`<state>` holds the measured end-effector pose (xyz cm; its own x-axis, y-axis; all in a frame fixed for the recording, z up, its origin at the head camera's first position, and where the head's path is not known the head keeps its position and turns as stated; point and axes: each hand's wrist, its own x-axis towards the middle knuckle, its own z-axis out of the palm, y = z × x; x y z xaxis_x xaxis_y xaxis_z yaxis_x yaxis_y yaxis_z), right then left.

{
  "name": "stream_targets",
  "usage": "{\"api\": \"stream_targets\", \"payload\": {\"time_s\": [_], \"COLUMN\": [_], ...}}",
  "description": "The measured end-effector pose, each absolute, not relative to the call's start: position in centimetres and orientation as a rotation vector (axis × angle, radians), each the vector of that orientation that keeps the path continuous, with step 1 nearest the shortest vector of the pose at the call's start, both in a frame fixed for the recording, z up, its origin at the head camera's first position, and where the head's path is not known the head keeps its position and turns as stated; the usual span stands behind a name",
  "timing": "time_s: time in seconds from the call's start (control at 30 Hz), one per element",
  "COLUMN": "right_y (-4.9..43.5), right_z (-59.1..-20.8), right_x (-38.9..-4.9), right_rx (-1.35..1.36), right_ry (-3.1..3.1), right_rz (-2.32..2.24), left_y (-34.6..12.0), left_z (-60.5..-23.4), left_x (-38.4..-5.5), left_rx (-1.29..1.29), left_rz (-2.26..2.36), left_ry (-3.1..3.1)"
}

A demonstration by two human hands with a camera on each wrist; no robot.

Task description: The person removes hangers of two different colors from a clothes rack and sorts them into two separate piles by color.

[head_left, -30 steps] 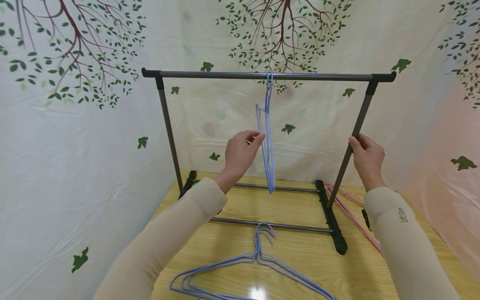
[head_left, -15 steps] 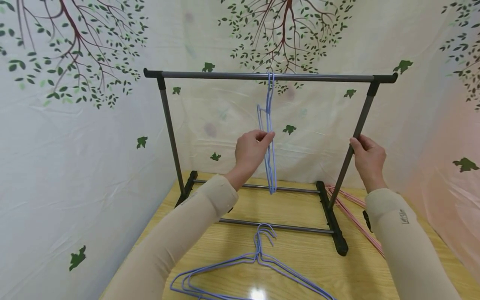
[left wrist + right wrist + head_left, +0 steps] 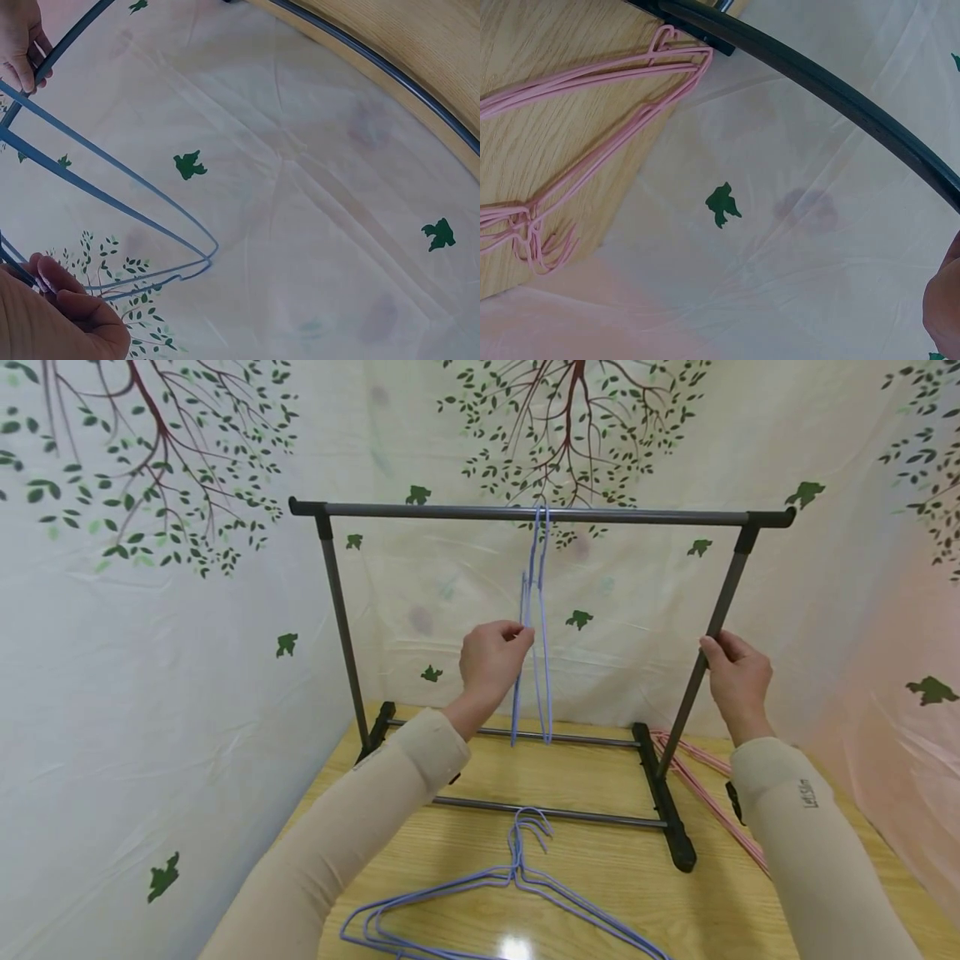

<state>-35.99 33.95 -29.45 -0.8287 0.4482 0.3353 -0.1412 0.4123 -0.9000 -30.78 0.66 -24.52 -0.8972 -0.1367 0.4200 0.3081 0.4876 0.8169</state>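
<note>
Blue wire hangers [image 3: 546, 652] hang by their hooks from the middle of a dark garment rack's top bar [image 3: 637, 516]. My left hand [image 3: 492, 662] pinches one of them between thumb and fingers; in the left wrist view that hand [image 3: 64, 311] shows at the lower left, with blue hangers [image 3: 127, 201] beyond it. My right hand [image 3: 738, 681] grips the rack's right upright [image 3: 722, 602]. Only a sliver of the right hand [image 3: 941, 304] shows at the right wrist view's edge. More blue hangers [image 3: 516, 868] lie stacked on the table in front of the rack.
Pink hangers [image 3: 712, 797] lie on the wooden table [image 3: 585, 864] to the right of the rack, partly behind the right sleeve. The rack's lower crossbars [image 3: 562, 814] run just above the tabletop. A leaf-patterned curtain [image 3: 420, 627] closes off the back and sides.
My left hand reached right to the hanging hangers, then drew back left with part of one. A gap has opened between hangers at the bottom. The right hand keeps its place.
</note>
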Motion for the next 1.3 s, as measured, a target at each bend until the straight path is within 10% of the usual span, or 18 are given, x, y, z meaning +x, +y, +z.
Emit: {"api": "stream_targets", "payload": {"time_s": [1.3], "right_y": [33.9], "right_z": [-29.5], "right_x": [-35.8], "right_rx": [-0.203], "right_ry": [-2.065], "right_rz": [1.446], "left_y": [-3.9], "left_z": [-25.3], "left_x": [-30.7], "left_rx": [-0.155], "left_rz": [-1.304], "left_ry": [-2.017]}}
